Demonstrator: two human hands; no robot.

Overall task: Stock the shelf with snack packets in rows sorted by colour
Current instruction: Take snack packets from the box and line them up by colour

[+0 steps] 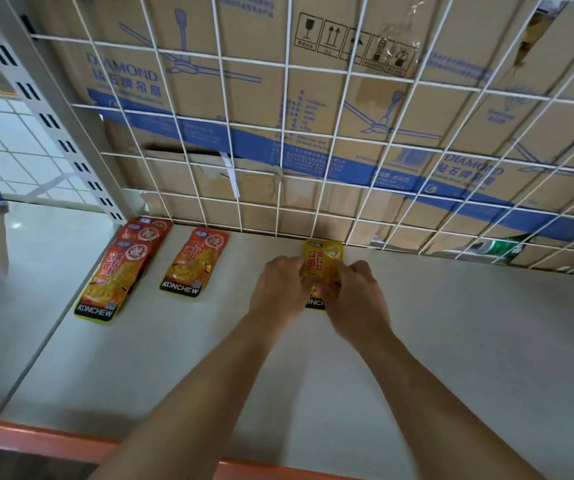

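Left hand (280,287), right hand (356,299) pinch yellow packet (325,256) between them, equally near; long axis points toward shelf (451,341) back; orange packets (119,271) lie left.

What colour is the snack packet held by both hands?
Yellow snack packet with red lettering; head view.

yellow packet (325,252) middle: under hands (280,289) | red stack (119,271): count unclear | carton print (304,119): blurred
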